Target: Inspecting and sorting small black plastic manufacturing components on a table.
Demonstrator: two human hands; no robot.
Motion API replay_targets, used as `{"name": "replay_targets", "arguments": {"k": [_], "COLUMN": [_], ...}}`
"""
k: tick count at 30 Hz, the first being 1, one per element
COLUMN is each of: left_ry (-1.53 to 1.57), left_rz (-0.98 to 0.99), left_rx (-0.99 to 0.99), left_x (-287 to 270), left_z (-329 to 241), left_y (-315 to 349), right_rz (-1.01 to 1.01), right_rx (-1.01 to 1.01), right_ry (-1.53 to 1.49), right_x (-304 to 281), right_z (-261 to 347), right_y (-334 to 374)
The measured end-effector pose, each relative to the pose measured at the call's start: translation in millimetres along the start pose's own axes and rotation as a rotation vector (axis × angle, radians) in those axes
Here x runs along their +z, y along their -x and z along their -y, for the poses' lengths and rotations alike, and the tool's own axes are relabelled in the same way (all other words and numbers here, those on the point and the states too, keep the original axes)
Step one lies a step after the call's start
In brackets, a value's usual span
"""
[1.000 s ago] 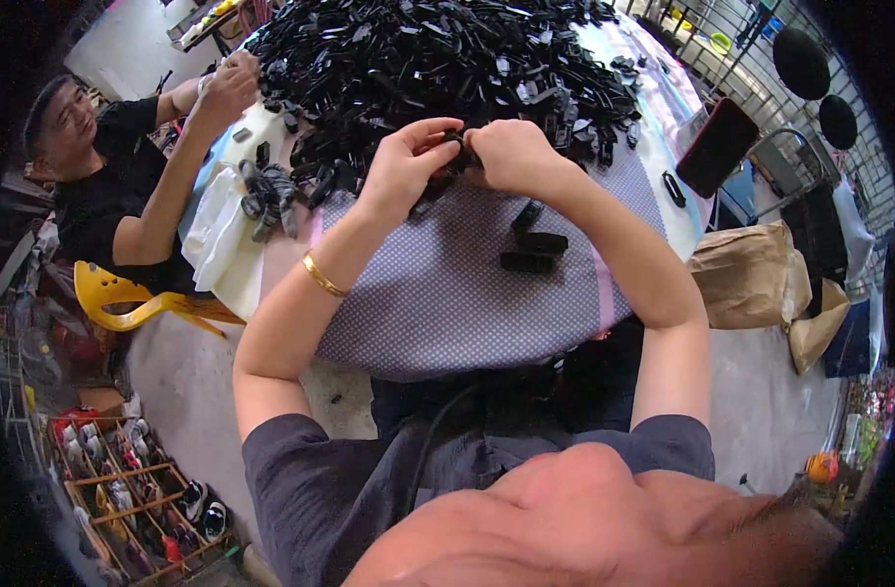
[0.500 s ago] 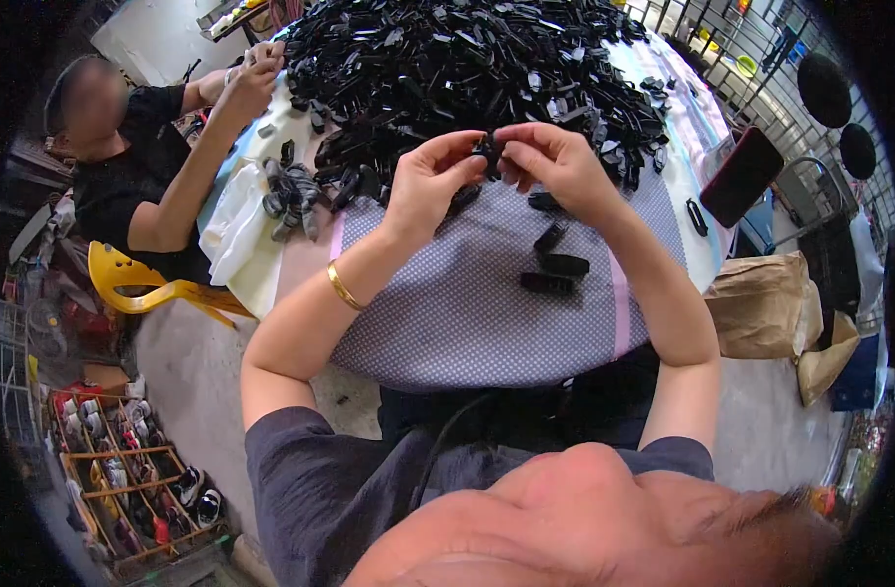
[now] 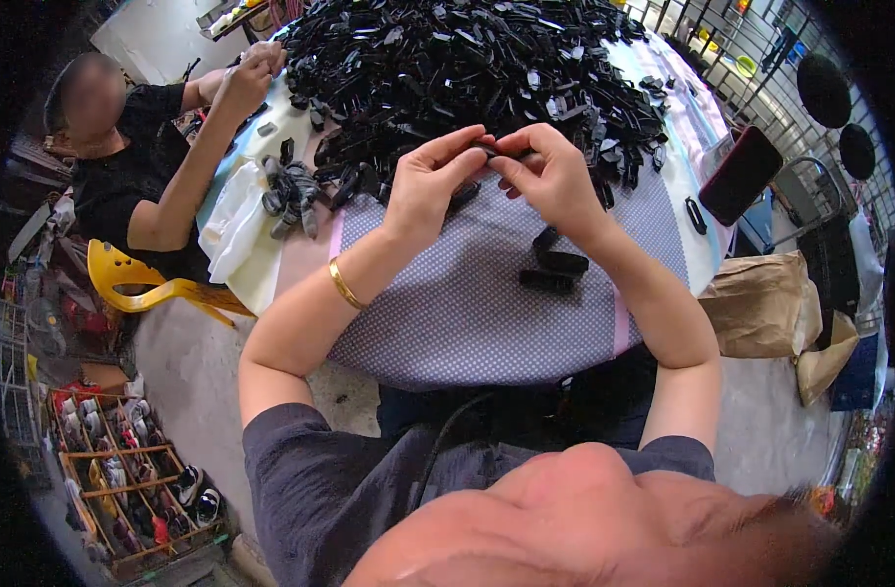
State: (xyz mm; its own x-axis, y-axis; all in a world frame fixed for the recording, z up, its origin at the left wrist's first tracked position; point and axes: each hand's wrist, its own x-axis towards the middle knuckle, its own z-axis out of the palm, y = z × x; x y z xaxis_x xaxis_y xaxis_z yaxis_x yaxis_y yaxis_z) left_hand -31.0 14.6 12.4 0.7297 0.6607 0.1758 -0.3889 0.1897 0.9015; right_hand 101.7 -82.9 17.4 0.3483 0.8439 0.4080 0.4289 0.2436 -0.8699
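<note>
My left hand (image 3: 428,184) and my right hand (image 3: 553,178) meet above the table, in front of a large heap of small black plastic parts (image 3: 467,73). Both hands pinch one small black plastic part (image 3: 489,151) between thumbs and fingertips; the fingers cover most of it. A gold bangle circles my left wrist. Below my right hand, a few loose black parts (image 3: 549,282) lie on the dotted grey tablecloth (image 3: 467,328). To the left of my left hand sits a small cluster of greyish-black pieces (image 3: 293,196).
At the left a co-worker (image 3: 139,166) in black works with both hands raised, near a yellow chair (image 3: 124,284). A white cloth (image 3: 237,220) lies at the table's left edge. On the right are a dark phone (image 3: 743,176) and a brown paper bag (image 3: 760,308). A shoe rack (image 3: 124,479) stands lower left.
My fingertips have closed in on the small part, which is now more covered. My right hand has turned slightly and shifted a little left. The co-worker's hands have moved slightly.
</note>
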Motion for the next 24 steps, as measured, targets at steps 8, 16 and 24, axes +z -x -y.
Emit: {"name": "replay_targets", "arguments": {"k": [8,16,24], "left_ry": [0.269,0.049,0.034], "left_rz": [0.158,0.294,0.316], "left_rx": [-0.064,-0.034,0.038], "left_x": [-16.8,-10.2,-1.0], "left_z": [-8.3,-15.9,-22.2], "left_y": [-10.2,-6.3,-2.1], "right_rz": [0.139,0.078,0.042], "right_rx": [0.065,-0.137,-0.248], "right_ry": [-0.163,0.139,0.185], "right_x": [-2.6,-0.7,-0.3], "right_z": [-0.6,6.6,13.1], "right_y": [0.2,5.5,10.9]}}
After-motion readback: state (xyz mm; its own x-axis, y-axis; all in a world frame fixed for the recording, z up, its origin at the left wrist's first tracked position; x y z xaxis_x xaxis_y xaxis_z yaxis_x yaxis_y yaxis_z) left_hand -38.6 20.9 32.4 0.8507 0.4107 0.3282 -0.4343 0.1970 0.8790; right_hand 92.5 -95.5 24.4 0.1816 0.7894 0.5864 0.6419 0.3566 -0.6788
